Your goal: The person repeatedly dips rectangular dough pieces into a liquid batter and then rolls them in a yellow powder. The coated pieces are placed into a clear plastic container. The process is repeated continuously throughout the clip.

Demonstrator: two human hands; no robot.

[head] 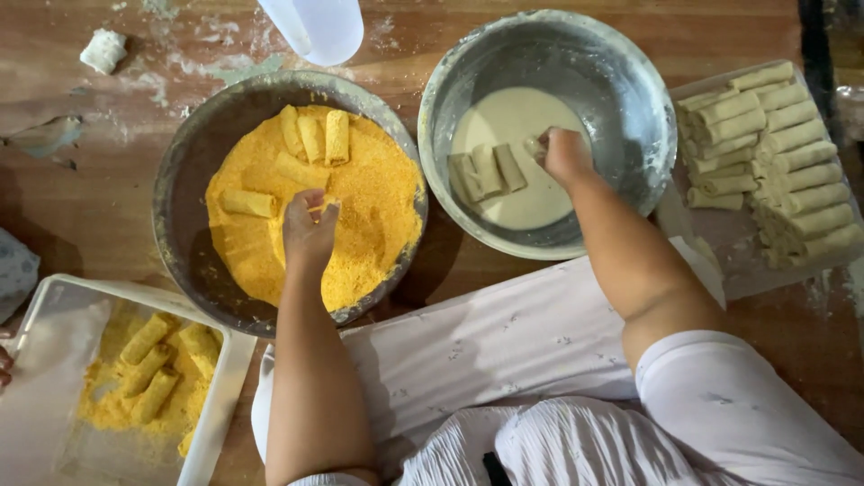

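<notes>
My left hand (pixel 309 231) is in a dark metal bowl (pixel 184 162) of yellow breadcrumbs, fingers closed on a crumb-coated roll (pixel 322 206). Several more rolls (pixel 312 137) lie on the crumbs. My right hand (pixel 564 155) reaches into a steel bowl (pixel 634 108) of pale batter and pinches a roll (pixel 535 144) at the batter's edge. Three battered rolls (pixel 487 172) lie in the batter to the left of that hand.
A tray (pixel 785 144) of several plain rolls stands at the right. A white tray (pixel 216 378) with crumbed rolls (pixel 157 364) sits at the lower left. A white plastic container (pixel 317 27) stands at the top, a dough scrap (pixel 103 49) at the top left. The wooden table is floury.
</notes>
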